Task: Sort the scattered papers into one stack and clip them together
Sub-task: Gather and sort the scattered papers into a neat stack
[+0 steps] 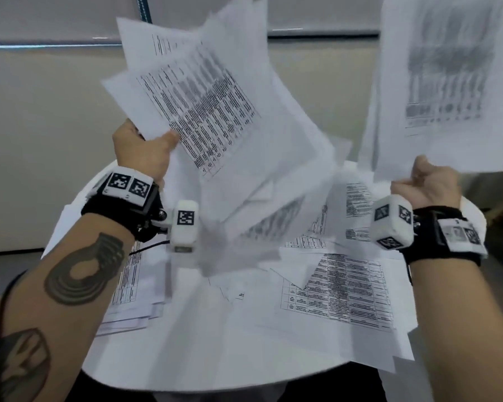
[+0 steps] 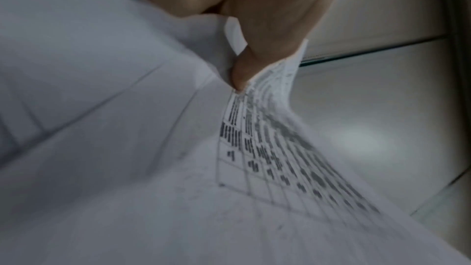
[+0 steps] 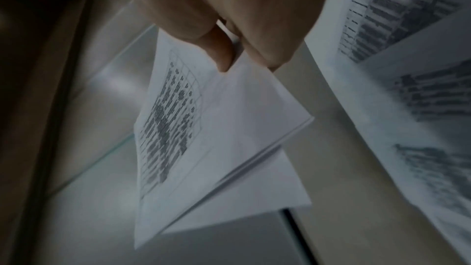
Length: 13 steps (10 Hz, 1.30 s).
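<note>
My left hand (image 1: 145, 146) is raised and pinches a loose fan of several printed sheets (image 1: 215, 111) by a lower corner; its thumb (image 2: 257, 63) presses on the paper (image 2: 254, 148). Blurred sheets hang or drop from the fan toward the table. My right hand (image 1: 427, 184) is raised at the right and grips a few printed sheets (image 1: 445, 82) by their bottom edge, fingers (image 3: 224, 55) curled round the paper (image 3: 203, 138). More printed papers (image 1: 340, 288) lie scattered over the round white table (image 1: 186, 367). No clip is visible.
A partial pile of papers (image 1: 128, 300) lies at the table's left under my left forearm. Beige wall panels (image 1: 41, 140) and a glass partition stand behind the table. The left sheets (image 3: 407, 67) show at the right of the right wrist view.
</note>
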Available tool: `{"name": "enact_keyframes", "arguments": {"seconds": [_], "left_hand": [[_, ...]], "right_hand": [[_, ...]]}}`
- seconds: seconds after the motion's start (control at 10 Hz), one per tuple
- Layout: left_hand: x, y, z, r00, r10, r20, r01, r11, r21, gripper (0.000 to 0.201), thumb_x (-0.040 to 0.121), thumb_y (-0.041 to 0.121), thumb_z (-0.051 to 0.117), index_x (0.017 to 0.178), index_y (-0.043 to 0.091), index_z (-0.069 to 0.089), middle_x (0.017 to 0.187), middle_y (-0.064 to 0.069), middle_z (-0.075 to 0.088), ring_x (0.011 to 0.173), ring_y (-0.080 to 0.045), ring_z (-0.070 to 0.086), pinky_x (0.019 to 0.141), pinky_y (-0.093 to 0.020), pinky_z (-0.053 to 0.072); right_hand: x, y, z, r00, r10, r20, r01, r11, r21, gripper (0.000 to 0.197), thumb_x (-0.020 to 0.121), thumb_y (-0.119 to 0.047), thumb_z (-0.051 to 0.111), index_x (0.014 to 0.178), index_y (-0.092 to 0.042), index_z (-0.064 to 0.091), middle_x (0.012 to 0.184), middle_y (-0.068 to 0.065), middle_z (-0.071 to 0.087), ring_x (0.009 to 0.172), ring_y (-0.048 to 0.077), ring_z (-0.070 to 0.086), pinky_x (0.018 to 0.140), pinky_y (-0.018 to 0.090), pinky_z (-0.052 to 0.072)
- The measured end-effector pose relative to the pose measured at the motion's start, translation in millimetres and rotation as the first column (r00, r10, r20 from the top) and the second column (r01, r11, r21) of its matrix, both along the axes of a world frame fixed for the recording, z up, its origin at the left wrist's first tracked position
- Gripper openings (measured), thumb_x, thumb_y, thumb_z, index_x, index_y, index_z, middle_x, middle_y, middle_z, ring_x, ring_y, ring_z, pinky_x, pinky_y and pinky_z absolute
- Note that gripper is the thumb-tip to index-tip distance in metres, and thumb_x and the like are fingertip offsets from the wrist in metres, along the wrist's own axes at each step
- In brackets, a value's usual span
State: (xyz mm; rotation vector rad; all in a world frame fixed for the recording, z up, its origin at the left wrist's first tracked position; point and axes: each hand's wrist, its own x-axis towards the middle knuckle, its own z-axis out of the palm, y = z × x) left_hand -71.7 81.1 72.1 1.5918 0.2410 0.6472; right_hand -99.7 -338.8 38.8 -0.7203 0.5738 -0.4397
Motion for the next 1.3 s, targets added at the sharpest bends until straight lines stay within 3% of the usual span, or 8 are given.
{"name": "enact_keyframes", "arguments": {"seconds": [0.2,0.3,0.5,0.8,1.0,1.1,1.2,1.3], "left_hand": [[1,-18,-34,0.952,-0.024,-0.306,-0.003,0.996,-0.085,0.018,0.094,0.014,0.07,0.095,0.009,0.052,0.101,-0.009,0.062,0.109,-0.027,0.064,0.092,-0.036,0.053],[-7,-26,-56,0.806,0.032,-0.591,0.209,0.919,0.335,0.058,0.099,0.017,0.062,0.152,0.015,0.04,0.153,-0.008,0.049,0.142,-0.032,0.046,0.116,-0.038,0.039],[-1,-19,-105,0.769,-0.091,-0.633,-0.033,0.983,-0.181,0.074,0.09,0.032,0.077,0.145,-0.005,0.045,0.116,-0.025,0.067,0.049,-0.028,0.066,0.047,-0.021,0.048],[57,14,-205,0.768,-0.416,-0.487,0.029,0.783,-0.622,0.11,0.039,0.092,0.079,0.139,0.052,0.054,0.147,-0.001,0.058,0.129,-0.043,0.058,0.096,-0.076,0.041],[-40,-51,-121,0.697,-0.215,-0.684,0.113,0.975,-0.191,0.051,0.086,0.024,0.08,0.127,0.002,0.059,0.131,-0.023,0.063,0.116,-0.043,0.064,0.079,-0.043,0.054],[-24,-42,-129,0.679,-0.211,-0.703,0.089,0.974,-0.206,0.052,0.09,0.017,0.075,0.135,0.0,0.055,0.139,-0.024,0.058,0.125,-0.044,0.059,0.08,-0.041,0.049],[-22,-37,-133,0.683,-0.215,-0.698,0.102,0.975,-0.199,0.054,0.091,0.017,0.074,0.139,0.001,0.053,0.143,-0.023,0.055,0.129,-0.041,0.057,0.083,-0.04,0.047],[-16,-33,-136,0.659,-0.24,-0.713,0.12,0.969,-0.215,0.057,0.092,0.018,0.074,0.142,0.003,0.051,0.147,-0.022,0.052,0.133,-0.04,0.054,0.085,-0.039,0.046]], "right_hand": [[-24,30,-4,0.999,0.015,0.038,-0.016,1.0,0.007,0.011,0.1,-0.003,0.052,0.097,-0.01,0.061,0.124,0.011,0.074,0.064,0.013,0.066,0.06,0.024,0.059],[-38,70,-24,0.995,0.103,0.0,-0.103,0.994,-0.032,0.02,0.101,-0.002,0.048,0.117,-0.001,0.06,0.148,0.028,0.052,0.084,0.03,0.07,0.067,0.028,0.062],[-58,137,-84,0.921,0.244,-0.302,-0.302,0.939,-0.163,0.025,0.086,0.015,0.055,0.091,-0.009,0.053,0.102,0.023,0.066,0.087,0.033,0.068,0.085,0.06,0.057],[-30,159,-113,0.805,0.306,-0.509,-0.56,0.674,-0.481,0.02,0.08,0.001,0.053,0.092,-0.012,0.044,0.082,0.003,0.047,0.076,0.024,0.049,0.066,0.035,0.043],[-41,159,-103,0.754,0.392,-0.527,-0.657,0.474,-0.586,0.033,0.084,-0.016,0.07,0.111,-0.009,0.052,0.1,0.005,0.059,0.1,0.03,0.064,0.091,0.051,0.057],[-79,156,-78,0.778,0.326,-0.537,-0.603,0.146,-0.784,0.089,0.089,-0.035,0.076,0.155,-0.01,0.022,0.144,0.005,0.041,0.136,0.023,0.044,0.113,0.037,0.04],[-127,155,-54,0.616,0.521,-0.591,-0.34,-0.501,-0.796,0.094,0.084,-0.054,0.076,0.156,-0.029,0.022,0.163,-0.008,0.02,0.149,0.01,0.02,0.127,0.036,0.019],[-158,143,-51,0.201,0.465,-0.862,-0.129,-0.86,-0.493,0.105,0.079,-0.055,0.08,0.155,-0.05,0.008,0.168,-0.021,-0.014,0.155,0.006,-0.021,0.123,0.035,-0.011]]}}
